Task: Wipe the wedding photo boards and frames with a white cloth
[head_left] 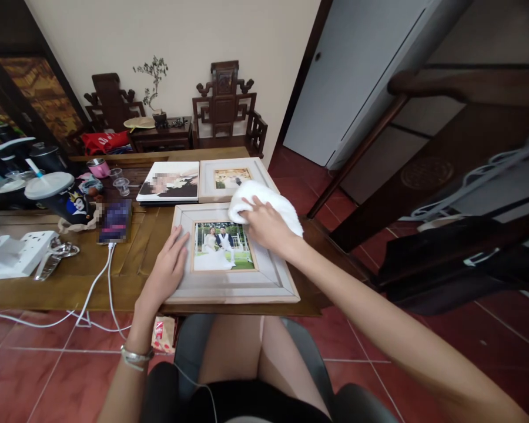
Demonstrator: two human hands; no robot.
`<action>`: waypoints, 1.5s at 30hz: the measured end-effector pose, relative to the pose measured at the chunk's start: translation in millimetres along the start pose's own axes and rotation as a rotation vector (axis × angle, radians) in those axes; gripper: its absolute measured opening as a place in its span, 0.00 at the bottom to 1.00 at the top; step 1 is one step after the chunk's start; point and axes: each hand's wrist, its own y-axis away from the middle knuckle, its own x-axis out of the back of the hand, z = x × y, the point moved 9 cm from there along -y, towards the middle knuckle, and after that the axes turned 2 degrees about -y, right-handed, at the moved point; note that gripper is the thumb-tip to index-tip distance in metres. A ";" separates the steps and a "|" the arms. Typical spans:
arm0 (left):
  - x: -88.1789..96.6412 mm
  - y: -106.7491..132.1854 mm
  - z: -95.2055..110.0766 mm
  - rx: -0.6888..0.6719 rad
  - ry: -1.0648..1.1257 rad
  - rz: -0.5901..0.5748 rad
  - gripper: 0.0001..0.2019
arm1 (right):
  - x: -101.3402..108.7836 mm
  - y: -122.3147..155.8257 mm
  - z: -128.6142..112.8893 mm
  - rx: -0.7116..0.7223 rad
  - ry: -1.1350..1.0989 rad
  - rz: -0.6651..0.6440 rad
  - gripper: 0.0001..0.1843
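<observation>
Beneath my right fingers (252, 216), which grip a white cloth (286, 207), the framed photo (224, 248) could slide, if my open left fingers (178, 245) press its edge too lightly.

There are two hands (170, 261) (267, 224), one cloth (286, 205), two frames (233, 291) (207, 181) and apparently two clear cups (122, 187).

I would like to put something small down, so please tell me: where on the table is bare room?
Bare table shows between the phone and the left hand, reaching the front edge right of the white cables. It is crowded further left, around the power strip and dark cup, and rightward, where the near picture frame lies.
</observation>
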 end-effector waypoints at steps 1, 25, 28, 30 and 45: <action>1.6 -0.1 2.1 0.002 0.005 0.007 0.22 | -2.7 -9.3 -9.4 0.025 0.001 -0.009 0.29; -2.4 6.9 -20.4 0.191 0.529 -0.023 0.38 | -3.7 91.8 -171.8 0.656 -0.180 -0.271 0.22; -4.9 7.3 -23.0 0.201 0.500 -0.037 0.39 | -4.1 87.1 -171.8 0.602 -0.177 -0.246 0.21; -4.9 7.4 -23.0 0.194 0.454 -0.036 0.39 | -4.7 73.4 -170.0 0.546 -0.153 -0.184 0.20; -9.6 1.4 -6.6 0.029 -0.038 -0.077 0.24 | 13.1 116.5 -113.8 0.391 -0.132 -0.411 0.20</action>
